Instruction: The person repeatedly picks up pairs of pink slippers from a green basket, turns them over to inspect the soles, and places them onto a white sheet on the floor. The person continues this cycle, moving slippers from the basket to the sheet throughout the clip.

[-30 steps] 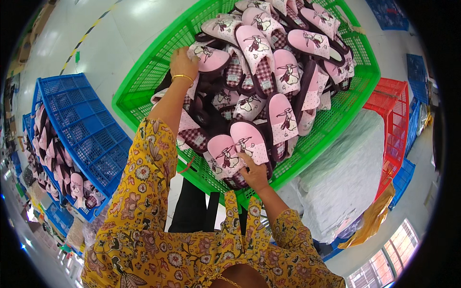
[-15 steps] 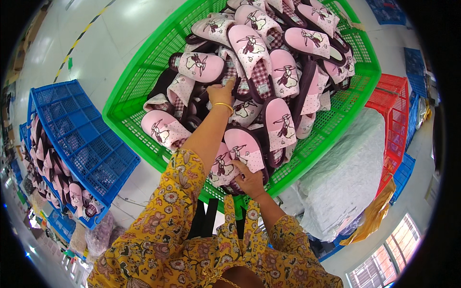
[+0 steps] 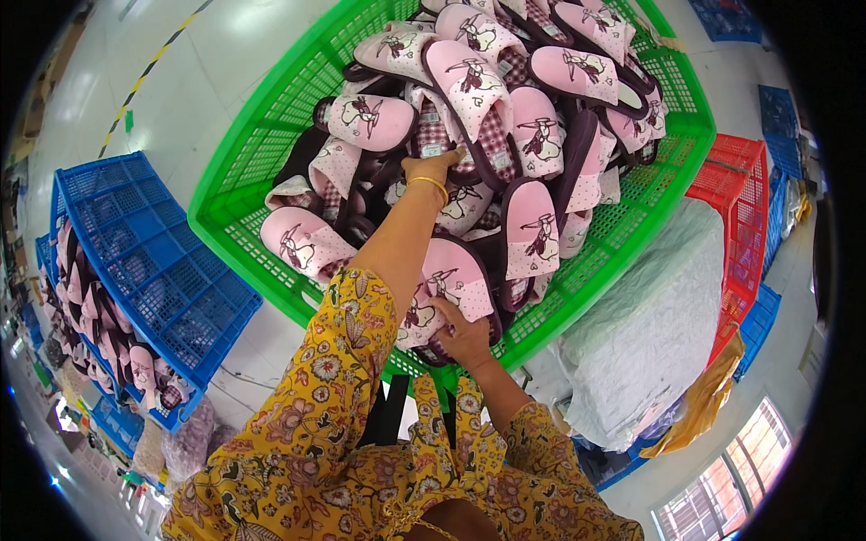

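Observation:
Pink slippers with dark soles, checked insoles and a printed cartoon dog fill a green plastic basket (image 3: 586, 311). My left hand (image 3: 433, 169), a gold bangle on its wrist, is in the middle of the pile. Its fingers close at the heel end of a slipper with a checked insole (image 3: 435, 131); the fingertips are partly hidden. At the near end, my right hand (image 3: 466, 337) curls round the edge of a pink slipper (image 3: 458, 275), its fingers over the upper. Another slipper (image 3: 417, 317) lies partly beneath those fingers.
On the left stands a tilted blue crate (image 3: 149, 261), with more slippers (image 3: 99, 329) beside it. A large whitish wrapped bundle (image 3: 645, 334) and red crates (image 3: 744, 207) are on the right. Black-and-yellow tape (image 3: 149, 72) marks the floor.
My left hand has shifted slightly right, its fingers now across the slipper's heel end. My right hand stays at the near slipper, a little lower on it.

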The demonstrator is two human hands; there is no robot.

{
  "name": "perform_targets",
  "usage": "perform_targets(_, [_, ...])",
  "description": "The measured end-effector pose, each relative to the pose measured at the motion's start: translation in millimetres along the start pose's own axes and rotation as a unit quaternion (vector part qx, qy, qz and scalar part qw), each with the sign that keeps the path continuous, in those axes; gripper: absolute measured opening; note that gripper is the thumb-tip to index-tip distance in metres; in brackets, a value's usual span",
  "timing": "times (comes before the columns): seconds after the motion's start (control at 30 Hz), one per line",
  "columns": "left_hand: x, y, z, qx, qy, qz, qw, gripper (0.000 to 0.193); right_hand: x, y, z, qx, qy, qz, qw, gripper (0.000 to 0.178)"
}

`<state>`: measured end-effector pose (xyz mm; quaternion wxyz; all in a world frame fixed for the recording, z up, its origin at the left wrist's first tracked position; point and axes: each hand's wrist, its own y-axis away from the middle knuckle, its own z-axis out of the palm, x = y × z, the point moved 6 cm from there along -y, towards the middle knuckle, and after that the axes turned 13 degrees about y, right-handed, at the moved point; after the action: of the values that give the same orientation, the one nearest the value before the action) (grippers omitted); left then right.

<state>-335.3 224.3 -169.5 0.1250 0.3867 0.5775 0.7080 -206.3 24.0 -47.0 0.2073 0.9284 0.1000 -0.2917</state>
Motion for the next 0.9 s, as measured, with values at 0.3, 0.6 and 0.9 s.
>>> perform_targets(0.3, [-2,104,-110,-0.042,0.039,0.044,0.997,0.065,2,6,-11,0.040,-0.042,-0.016,0.998,0.052])
perform_targets(0.6, [-37,170,-221,-0.050,0.129,0.185,0.973,0.066,-3,8,-17,0.010,-0.037,-0.035,0.999,0.050])
perform_targets(0.9, [-65,202,-276,-0.054,0.111,0.179,0.976,0.059,0,9,-12,-0.093,0.017,0.040,0.995,0.048])
